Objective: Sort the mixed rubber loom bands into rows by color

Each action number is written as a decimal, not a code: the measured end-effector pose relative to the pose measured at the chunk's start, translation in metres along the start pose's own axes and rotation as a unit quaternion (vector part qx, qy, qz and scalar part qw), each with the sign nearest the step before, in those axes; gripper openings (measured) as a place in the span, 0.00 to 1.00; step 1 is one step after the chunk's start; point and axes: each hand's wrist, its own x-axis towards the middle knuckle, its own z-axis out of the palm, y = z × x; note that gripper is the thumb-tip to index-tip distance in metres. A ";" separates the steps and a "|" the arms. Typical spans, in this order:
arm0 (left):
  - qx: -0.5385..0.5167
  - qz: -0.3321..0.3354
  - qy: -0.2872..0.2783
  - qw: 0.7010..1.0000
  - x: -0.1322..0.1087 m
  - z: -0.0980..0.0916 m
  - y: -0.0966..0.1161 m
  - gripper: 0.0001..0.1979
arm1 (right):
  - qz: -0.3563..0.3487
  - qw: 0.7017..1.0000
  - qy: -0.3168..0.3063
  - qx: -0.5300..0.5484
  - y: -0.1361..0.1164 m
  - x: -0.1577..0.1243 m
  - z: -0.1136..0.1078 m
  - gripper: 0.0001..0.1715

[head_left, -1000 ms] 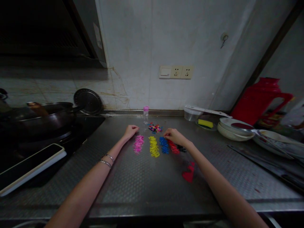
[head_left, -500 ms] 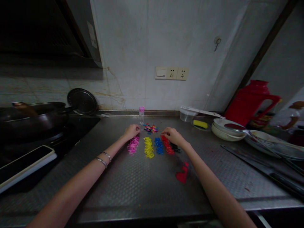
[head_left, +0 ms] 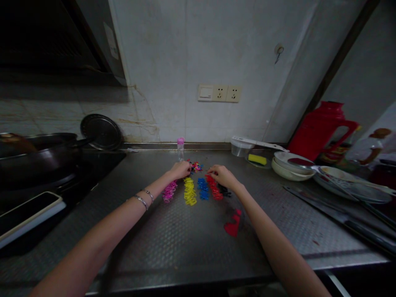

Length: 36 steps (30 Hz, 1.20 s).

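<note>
Small coloured bands, perhaps rubber bands, lie in columns on the metal counter: pink (head_left: pixel 170 192), yellow (head_left: pixel 189 192), blue (head_left: pixel 203 189), red (head_left: pixel 216 190) and black (head_left: pixel 225 191). A mixed-colour pile (head_left: pixel 197 166) lies behind them. My left hand (head_left: pixel 181 170) is at the left edge of this pile, fingers pinched together; what they hold is hidden. My right hand (head_left: pixel 223 175) hovers at the far end of the red column, its thumb and fingers closed on something too small to make out. A clear bottle with a pink cap (head_left: pixel 180 149) stands behind my left hand.
A red cut-out piece (head_left: pixel 232 223) lies nearer on the counter (head_left: pixel 161 247). To the right are a yellow sponge (head_left: pixel 257 159), a plastic tub (head_left: pixel 241 148), stacked bowls (head_left: pixel 292 172), a knife (head_left: pixel 328 212) and a red flask (head_left: pixel 318 130). A wok (head_left: pixel 40 150) and a phone-like device (head_left: pixel 29 216) are left.
My left hand has moved right, from beside the mixed pile to its edge, over the space behind the yellow column. My right hand stays near the red column. The view has shifted slightly.
</note>
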 end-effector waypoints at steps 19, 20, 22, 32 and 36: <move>-0.104 0.086 -0.044 0.990 -0.018 0.003 0.051 0.08 | 0.010 1.000 0.013 -0.005 0.005 0.000 0.001 0.15; -0.097 0.091 -0.044 0.990 -0.020 0.004 0.053 0.08 | 0.009 1.000 0.013 -0.006 0.005 0.000 0.001 0.14; -0.089 0.095 -0.043 0.991 -0.022 0.005 0.054 0.07 | 0.005 1.000 0.013 -0.010 0.006 0.000 0.002 0.15; -0.145 0.060 -0.003 0.988 -0.023 -0.004 0.015 0.10 | 0.002 1.000 0.013 -0.021 0.009 0.000 0.002 0.15; -0.205 -0.048 0.084 0.974 -0.025 -0.010 -0.033 0.12 | -0.008 1.000 0.014 -0.020 0.010 0.000 0.004 0.15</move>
